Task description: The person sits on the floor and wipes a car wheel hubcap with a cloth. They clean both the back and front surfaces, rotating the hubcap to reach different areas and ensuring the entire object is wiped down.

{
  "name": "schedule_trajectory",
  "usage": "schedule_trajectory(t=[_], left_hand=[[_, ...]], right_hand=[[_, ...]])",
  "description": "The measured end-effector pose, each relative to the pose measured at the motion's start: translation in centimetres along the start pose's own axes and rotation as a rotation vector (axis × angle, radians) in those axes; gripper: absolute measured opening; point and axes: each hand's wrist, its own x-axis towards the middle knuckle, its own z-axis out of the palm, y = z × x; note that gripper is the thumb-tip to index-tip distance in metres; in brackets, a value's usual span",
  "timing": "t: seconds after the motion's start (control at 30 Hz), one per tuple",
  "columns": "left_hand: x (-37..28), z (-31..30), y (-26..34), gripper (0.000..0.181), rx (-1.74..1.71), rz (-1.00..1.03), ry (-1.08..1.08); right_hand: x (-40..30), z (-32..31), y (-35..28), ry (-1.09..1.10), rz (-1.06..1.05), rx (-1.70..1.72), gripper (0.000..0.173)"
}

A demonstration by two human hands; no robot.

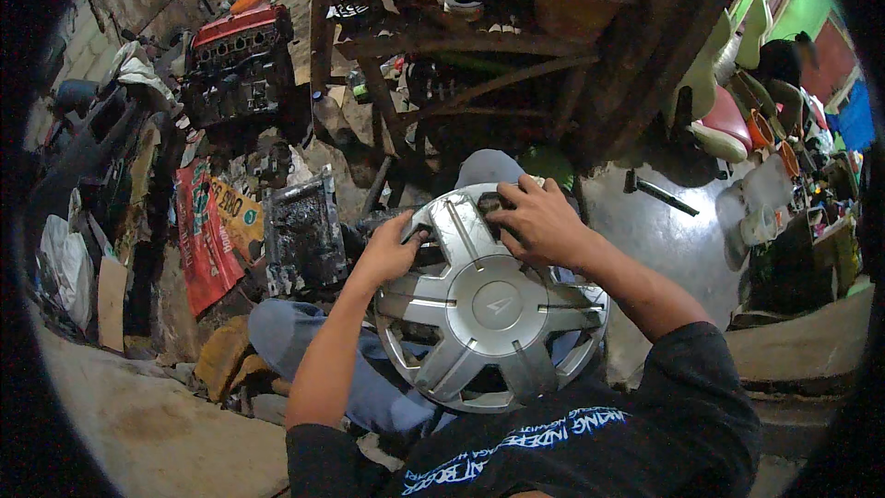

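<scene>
A silver wheel cover (492, 304) with broad spokes and a round emblem at its centre rests on my lap, its face turned up. My left hand (394, 249) grips the rim at the upper left, the thumb reaching into an opening between spokes. At the upper right, my right hand (536, 218) has its fingers curled over the rim and into another opening. A dark patch shows beside those fingertips, too shadowed to make out. Scratches and dark smudges mark the top spoke. The undersides of both hands are hidden.
A greasy metal engine part (304, 232) lies on the floor to the left, beside a red printed sheet (200, 238). An engine with a red cover (238, 62) stands farther back. Ahead is a wooden bench frame (470, 48). A dark bar-like tool (660, 192) lies at right.
</scene>
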Motion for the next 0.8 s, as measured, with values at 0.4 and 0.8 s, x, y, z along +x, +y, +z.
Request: schedule_trajectory(t=[0.4,0.8], left_hand=[[-0.1,-0.1,0.8,0.038,-0.03,0.004,-0.022],[-0.3,-0.4,1.1,0.037,-0.016,-0.004,-0.023]], right_hand=[[-1.5,2.6,0.2,0.224,0.132,0.115,0.041],[-0.5,1.0,-0.7,0.112,0.093,0.0,0.04]])
